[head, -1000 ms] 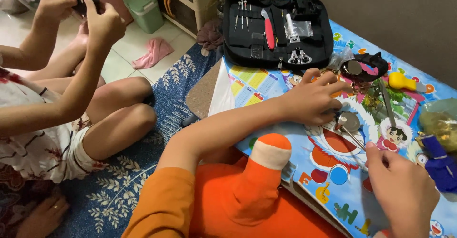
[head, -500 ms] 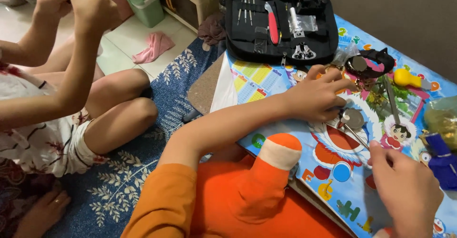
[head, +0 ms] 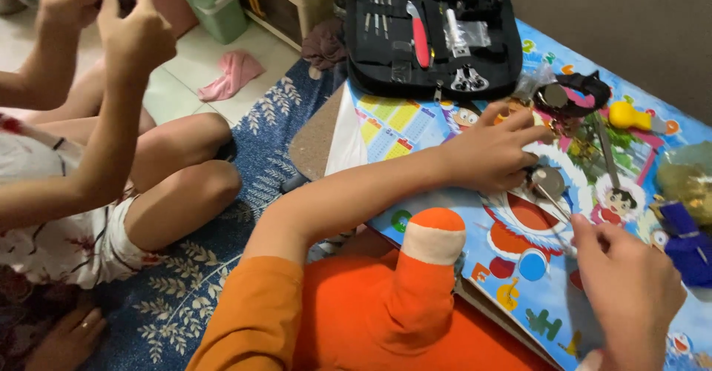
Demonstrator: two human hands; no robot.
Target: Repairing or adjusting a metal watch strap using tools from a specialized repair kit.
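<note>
My left hand rests on the colourful cartoon table top, its fingertips pinching a small round metal watch case. My right hand is lower right and grips a thin metal tool, whose tip reaches up to the watch case. Both arms wear orange sleeves. An orange and white plush shape lies in my lap, between the arms.
An open black tool case lies at the table's far edge. A black watch strap, a yellow blower, a plastic bag and a blue object sit at the right. Another person sits at the left, hands raised.
My right hand has come up slightly with the thin tool toward the watch case. My left hand stays put. The other person's hands have risen.
</note>
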